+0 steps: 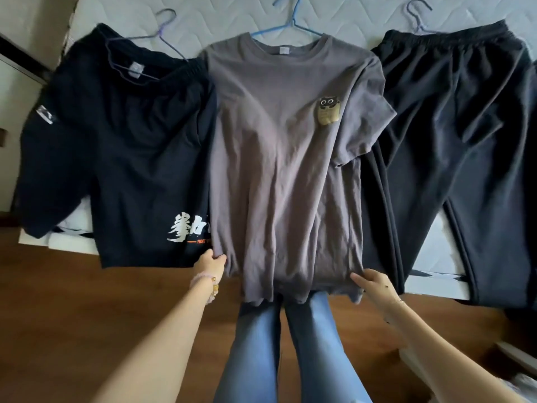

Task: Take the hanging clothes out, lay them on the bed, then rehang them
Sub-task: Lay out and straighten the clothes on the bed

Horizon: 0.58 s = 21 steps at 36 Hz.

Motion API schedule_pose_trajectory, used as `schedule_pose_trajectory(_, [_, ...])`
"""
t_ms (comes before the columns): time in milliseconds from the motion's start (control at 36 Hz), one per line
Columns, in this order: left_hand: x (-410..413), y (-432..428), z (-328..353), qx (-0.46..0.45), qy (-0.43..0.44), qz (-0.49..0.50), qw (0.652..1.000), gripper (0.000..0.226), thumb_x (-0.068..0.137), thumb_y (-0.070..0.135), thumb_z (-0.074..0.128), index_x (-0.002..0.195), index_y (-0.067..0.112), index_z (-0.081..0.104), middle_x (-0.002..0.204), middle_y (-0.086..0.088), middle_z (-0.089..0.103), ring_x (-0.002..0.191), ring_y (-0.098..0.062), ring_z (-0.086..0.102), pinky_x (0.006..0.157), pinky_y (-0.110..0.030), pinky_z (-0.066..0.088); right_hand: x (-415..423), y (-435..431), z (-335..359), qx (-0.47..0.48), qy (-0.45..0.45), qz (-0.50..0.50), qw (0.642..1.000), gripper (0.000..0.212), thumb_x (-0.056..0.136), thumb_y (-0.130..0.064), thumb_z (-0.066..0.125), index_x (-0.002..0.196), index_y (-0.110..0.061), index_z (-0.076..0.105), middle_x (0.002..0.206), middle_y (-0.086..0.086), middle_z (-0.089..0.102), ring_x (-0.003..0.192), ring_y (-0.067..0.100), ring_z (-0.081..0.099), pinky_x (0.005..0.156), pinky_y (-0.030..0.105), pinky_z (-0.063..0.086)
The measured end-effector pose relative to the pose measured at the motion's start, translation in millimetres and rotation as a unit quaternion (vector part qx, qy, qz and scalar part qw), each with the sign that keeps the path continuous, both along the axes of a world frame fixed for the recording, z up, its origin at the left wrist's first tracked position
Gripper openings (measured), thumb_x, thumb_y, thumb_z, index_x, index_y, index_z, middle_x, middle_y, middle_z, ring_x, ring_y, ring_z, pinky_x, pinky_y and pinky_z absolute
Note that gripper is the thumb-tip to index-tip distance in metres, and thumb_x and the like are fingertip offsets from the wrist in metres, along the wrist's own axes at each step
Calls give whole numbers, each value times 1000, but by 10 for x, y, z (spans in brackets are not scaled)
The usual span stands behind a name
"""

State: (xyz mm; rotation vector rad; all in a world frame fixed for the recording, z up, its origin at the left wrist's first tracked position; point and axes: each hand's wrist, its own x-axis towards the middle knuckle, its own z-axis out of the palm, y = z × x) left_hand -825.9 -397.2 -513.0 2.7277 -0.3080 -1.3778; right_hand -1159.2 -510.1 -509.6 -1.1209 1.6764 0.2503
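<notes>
A grey T-shirt [279, 158] with a small owl patch lies flat on the bed [220, 16], still on its blue hanger [290, 23]. My left hand [210, 264] pinches the shirt's lower left hem corner. My right hand [373, 286] grips the lower right hem corner. The hem hangs over the bed's near edge. To the left lies a black T-shirt [116, 158] with white lettering on a purple hanger [165, 30]. To the right lie black trousers [453, 135] on another hanger [418, 16].
The bed's white quilted mattress shows between the garments and at the top. A brown wooden floor [72, 301] lies below the bed edge. My legs in blue jeans [279, 353] stand against the bed under the grey shirt.
</notes>
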Motion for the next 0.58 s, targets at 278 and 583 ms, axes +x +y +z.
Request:
schedule_pose_trajectory(278, [347, 379, 487, -132, -38, 58, 989, 53, 99, 31, 39, 141, 1, 36, 148, -18, 37, 136, -34, 35, 111, -39, 28, -463, 31, 497, -143, 75, -63, 985, 26, 94, -26, 53, 95, 0, 60, 90, 17, 64, 84, 31, 57, 68, 34, 36])
schedule_pose_trajectory(583, [645, 678, 490, -152, 123, 113, 974, 32, 82, 32, 69, 109, 18, 59, 108, 0, 63, 104, -19, 57, 94, -35, 45, -644, 27, 471, -189, 97, -55, 976, 21, 92, -18, 57, 86, 1, 62, 90, 22, 67, 86, 36, 60, 69, 35, 36])
